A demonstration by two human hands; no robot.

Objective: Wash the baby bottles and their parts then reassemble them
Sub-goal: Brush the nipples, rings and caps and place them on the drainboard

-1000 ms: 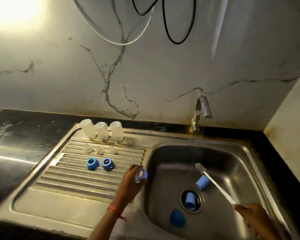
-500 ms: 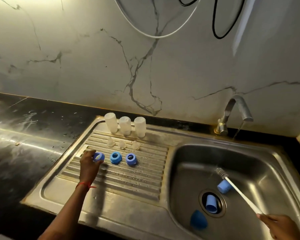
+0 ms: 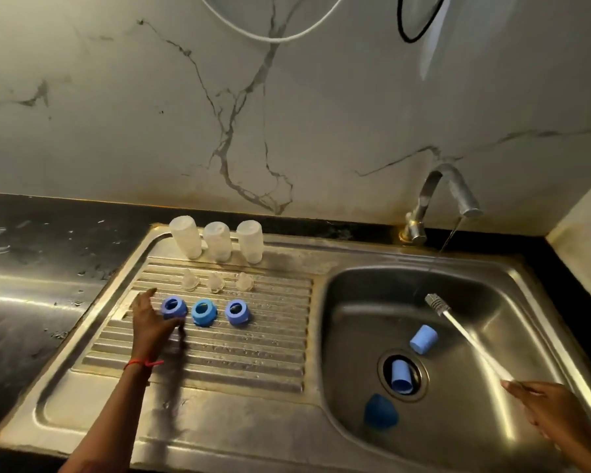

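Left hand (image 3: 152, 322) flat over the ribbed drainboard (image 3: 219, 353), fingers spread wide, holding nothing, thumb just beside the left blue ring (image 3: 174, 307). A thin red thread (image 3: 144, 363) around that wrist. Next in the row, the middle blue ring (image 3: 204, 312) and the right blue ring (image 3: 238, 312), all three sitting on the ribs with the holes facing up. Behind the rings, three small clear nipples (image 3: 215, 283) in a row. Behind those, three clear bottles (image 3: 217, 241) standing upside down side by side at the back edge of the drainboard, near the wall.

Right hand (image 3: 546, 409) at the lower right, over the sink bowl (image 3: 355, 302), fingers closed on the end of the white brush (image 3: 468, 336). Brush slanting up and left, bristle tip high over the bowl, under the thin stream from the tap (image 3: 437, 196).

Down in the bowl, three blue caps apart from each other: one light blue cap (image 3: 423, 339) lying on its side near the brush, one cap in the drain (image 3: 401, 377), one dark blue cap (image 3: 380, 412) at the front of the bowl.

Dark surface (image 3: 31, 268) left of the sink, wet and shiny in places.
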